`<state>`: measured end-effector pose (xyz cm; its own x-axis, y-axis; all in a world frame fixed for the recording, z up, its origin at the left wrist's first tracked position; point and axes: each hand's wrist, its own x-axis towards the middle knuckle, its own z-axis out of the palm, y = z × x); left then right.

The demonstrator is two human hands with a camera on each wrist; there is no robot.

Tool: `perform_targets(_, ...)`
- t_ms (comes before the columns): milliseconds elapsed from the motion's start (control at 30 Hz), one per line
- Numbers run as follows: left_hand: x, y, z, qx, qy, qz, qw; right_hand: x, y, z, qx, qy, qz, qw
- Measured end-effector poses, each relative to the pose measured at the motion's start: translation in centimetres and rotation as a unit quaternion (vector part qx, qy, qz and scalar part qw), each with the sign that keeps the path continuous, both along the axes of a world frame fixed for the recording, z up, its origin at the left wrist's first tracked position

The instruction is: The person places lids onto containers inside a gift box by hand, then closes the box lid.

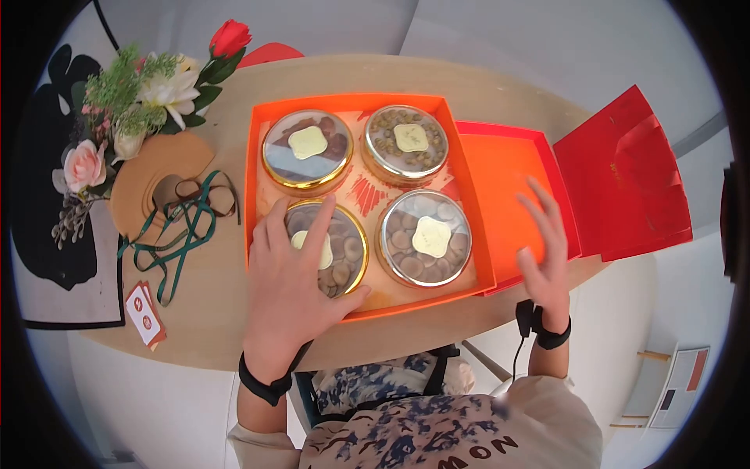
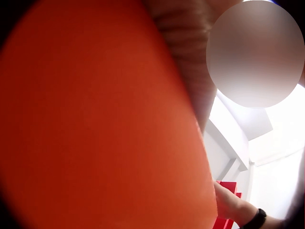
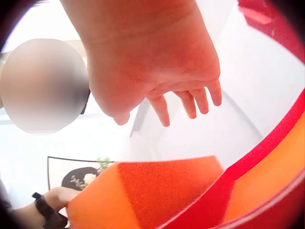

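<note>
In the near-left corner of the orange tray: round gold-rimmed tin with clear lid, dried slices visible inside. Left hand spread flat on top, fingers straight, pressing rather than gripping. Right hand open, held above the red lid beside the tray, apparently not touching. Hands well apart. Three more tins seated in their own spots. Probably light and rigid; the smooth lid likely slippery and easy to pop. Better taken by the metal rim from opposite sides and lifted straight up; tray card likely to flex.
</note>
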<state>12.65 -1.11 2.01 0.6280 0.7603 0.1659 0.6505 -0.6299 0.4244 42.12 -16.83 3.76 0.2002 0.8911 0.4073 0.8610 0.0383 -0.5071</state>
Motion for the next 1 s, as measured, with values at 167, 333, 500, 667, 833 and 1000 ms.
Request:
perform_targets(167,0.3,0.0,0.1,0.002,0.002,0.002,1.0,4.7,-6.2,-3.0,0.099,0.171,-0.262,0.945)
perform_targets(333,0.5,0.0,0.4,-0.012,0.019,0.015,1.0,6.9,-12.1,-6.7,0.07,0.344,-0.355,0.867)
perform_targets(500,0.5,-0.1,0.7,-0.005,0.025,0.005,1.0,6.2,-11.8,-8.3,0.038,0.429,-0.401,0.808)
perform_targets(667,0.6,-0.1,0.9,-0.015,0.028,0.007,0.999,6.5,-11.0,-8.7,0.089,0.442,-0.436,0.779)
perform_targets(833,0.5,-0.1,0.8,-0.005,0.033,0.006,0.999,6.8,-10.3,-8.1,0.045,0.386,-0.469,0.793)
perform_targets(1000,0.5,-0.2,0.8,-0.006,0.032,0.009,0.999,8.5,-10.9,-8.9,-0.01,0.415,-0.439,0.796)
